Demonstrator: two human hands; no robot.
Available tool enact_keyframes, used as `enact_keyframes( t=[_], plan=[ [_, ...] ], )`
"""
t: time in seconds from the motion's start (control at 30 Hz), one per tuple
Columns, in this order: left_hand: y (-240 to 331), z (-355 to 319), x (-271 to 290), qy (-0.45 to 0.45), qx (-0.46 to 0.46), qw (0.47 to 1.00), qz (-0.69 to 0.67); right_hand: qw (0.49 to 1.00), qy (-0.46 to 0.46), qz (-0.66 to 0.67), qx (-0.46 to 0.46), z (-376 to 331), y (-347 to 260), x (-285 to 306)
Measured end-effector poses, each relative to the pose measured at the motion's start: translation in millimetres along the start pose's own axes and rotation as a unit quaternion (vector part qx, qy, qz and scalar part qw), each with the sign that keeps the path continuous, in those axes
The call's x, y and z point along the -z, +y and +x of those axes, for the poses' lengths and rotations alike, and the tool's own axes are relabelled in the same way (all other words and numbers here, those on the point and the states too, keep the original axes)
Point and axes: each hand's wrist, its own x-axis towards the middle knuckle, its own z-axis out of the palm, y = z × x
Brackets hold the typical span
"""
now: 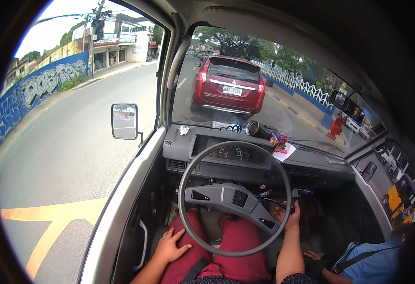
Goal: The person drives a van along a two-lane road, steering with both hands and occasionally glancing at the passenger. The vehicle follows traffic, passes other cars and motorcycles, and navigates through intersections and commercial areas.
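My left hand (172, 245) lies on my left thigh, over dark red trousers (238, 241), with its fingers spread and nothing in it. At the lower right of the grey steering wheel (183, 199), my right hand (289, 215) is closed around the rim. Its fingers reach inside the rim, just below a dark column stalk (273, 200). The wheel's hub (231, 199) is tilted down to the right. Behind the upper rim, the instrument cluster (229, 152) shows in part.
A dark red SUV (231, 85) stands ahead in the lane. The dashboard (176, 147) bears a metal cup (253, 127), crumpled tissue (184, 130) and colourful small packets (278, 140). A passenger in blue (370, 260) sits at right. The side mirror (124, 121) is at left; a red hydrant (335, 128) stands roadside.
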Motion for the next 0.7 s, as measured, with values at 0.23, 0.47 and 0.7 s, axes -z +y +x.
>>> enact_keyframes(
  t=[0.23, 0.47, 0.7],
  plan=[
    [-10, 4, -4, -0.001, 0.025, 1.000, -0.017, 0.956, -0.206, 0.200, 0.065, -33, 17, -36],
    [-10, 9, -4, 0.000, 0.028, 0.999, -0.015, 0.986, -0.141, 0.085, -0.037, -67, 24, -18],
    [-9, 3, 0, 0.010, -0.007, 1.000, -0.010, 0.935, -0.115, -0.335, 0.025, -60, -34, -3]
  ],
)
